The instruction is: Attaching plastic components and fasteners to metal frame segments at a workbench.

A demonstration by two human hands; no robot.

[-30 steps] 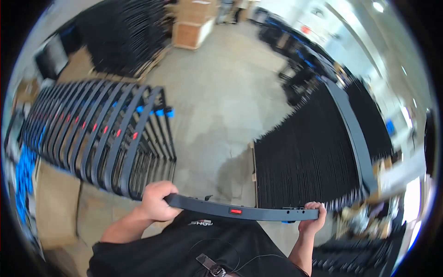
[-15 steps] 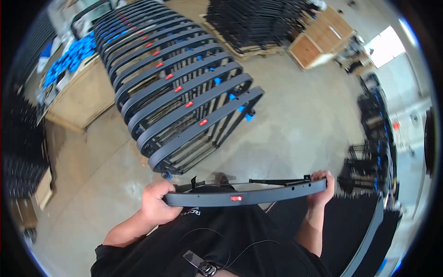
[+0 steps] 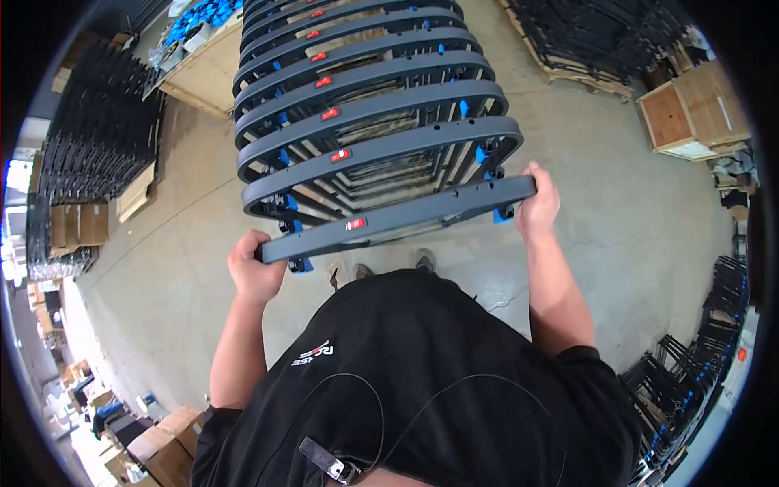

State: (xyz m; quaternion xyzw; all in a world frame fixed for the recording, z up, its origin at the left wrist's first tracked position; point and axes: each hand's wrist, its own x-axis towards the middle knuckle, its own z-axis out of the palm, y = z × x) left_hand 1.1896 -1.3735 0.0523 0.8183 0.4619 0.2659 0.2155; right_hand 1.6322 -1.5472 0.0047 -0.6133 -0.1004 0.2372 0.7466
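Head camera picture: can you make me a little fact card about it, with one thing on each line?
Left hand: gripping the left end of the held frame
Right hand: gripping its right end
Held frame: dark grey front bar, red label
Straight ahead: a row of similar frames, also with red labels
Upper left: tan box with blue pieces on top
Upper right: wooden crate
Shirt: black
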